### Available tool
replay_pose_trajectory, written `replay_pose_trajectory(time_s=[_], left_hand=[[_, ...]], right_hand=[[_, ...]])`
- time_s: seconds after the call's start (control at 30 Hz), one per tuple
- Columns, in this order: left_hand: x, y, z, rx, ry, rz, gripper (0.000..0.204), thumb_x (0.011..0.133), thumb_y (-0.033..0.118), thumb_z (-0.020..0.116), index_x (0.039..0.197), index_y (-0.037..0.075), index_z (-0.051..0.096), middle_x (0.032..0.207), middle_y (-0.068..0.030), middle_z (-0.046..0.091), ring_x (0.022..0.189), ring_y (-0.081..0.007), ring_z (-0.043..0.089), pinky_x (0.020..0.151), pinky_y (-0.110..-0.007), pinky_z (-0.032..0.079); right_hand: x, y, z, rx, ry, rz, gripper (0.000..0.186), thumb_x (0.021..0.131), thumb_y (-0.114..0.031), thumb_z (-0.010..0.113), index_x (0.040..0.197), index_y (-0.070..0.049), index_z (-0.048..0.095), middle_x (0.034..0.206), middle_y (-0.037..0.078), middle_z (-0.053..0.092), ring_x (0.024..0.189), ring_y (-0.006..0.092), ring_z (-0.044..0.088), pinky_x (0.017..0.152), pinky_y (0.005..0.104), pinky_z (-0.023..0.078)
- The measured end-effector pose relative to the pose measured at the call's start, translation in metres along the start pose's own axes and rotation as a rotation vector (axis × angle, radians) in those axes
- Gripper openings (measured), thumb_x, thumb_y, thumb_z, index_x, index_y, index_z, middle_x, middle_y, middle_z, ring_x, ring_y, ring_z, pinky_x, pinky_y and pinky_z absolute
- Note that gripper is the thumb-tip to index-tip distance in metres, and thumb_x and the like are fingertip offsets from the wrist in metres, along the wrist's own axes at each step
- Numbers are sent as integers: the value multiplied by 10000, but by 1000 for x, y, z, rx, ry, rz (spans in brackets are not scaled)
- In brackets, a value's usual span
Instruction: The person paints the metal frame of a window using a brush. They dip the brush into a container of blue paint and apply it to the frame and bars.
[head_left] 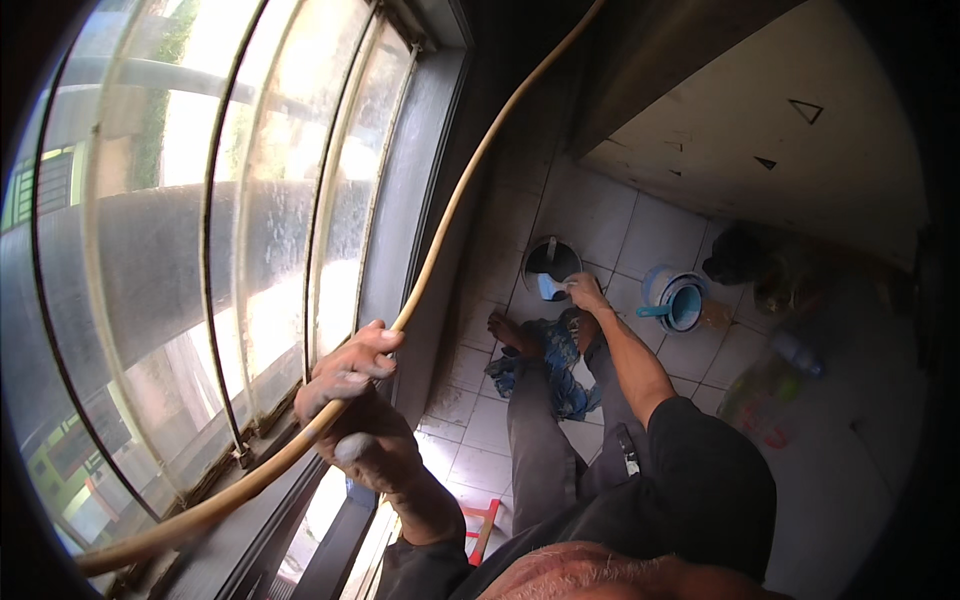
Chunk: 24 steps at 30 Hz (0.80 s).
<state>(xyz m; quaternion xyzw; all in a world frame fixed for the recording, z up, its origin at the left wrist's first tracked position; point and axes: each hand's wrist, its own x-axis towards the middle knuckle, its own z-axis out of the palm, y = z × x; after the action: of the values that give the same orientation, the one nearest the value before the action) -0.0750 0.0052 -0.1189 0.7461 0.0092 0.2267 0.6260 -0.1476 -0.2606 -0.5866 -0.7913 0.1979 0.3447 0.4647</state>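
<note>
My left hand is raised beside the window and is closed around a long tan hose, which arcs from the lower left up to the top of the view. My right hand reaches down toward the tiled floor and holds a small pale blue cup-like thing at the rim of a dark bucket. A blue patterned cloth lies on the floor by my bare foot and grey trouser leg.
A large dusty window with curved metal bars fills the left. On the white floor tiles stand a light blue dipper in a bowl, a dark object and plastic bottles. A pale counter overhangs at upper right.
</note>
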Motion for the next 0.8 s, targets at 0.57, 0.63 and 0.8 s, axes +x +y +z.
replay_pose_trajectory(time_s=[0.57, 0.63, 0.8], left_hand=[[-4, 25, -10, -85, -101, -144, 284, 1048, 258, 499, 1009, 14, 639, 944, -71, 699, 865, -125, 605, 790, -277, 471], [-6, 23, -14, -69, -96, -137, 288, 1048, 261, 499, 1009, 13, 640, 937, -70, 700, 857, -124, 603, 788, -275, 472], [-8, 37, -10, -27, 2, -204, 338, 1052, 300, 476, 1015, 5, 636, 960, -101, 708, 880, -144, 631, 811, -281, 479]], right_hand=[[-279, -401, -222, 155, 559, -961, 257, 951, -157, 600, 1152, -4, 644, 766, 122, 625, 602, 195, 609, 571, 336, 478], [-244, -440, -219, 12, 641, -1063, 222, 933, -110, 610, 1116, 8, 651, 847, 155, 647, 678, 251, 650, 611, 352, 503], [-158, -485, -199, -133, 741, -1189, 205, 883, -65, 643, 1074, 11, 645, 854, 185, 633, 776, 369, 634, 654, 410, 506]])
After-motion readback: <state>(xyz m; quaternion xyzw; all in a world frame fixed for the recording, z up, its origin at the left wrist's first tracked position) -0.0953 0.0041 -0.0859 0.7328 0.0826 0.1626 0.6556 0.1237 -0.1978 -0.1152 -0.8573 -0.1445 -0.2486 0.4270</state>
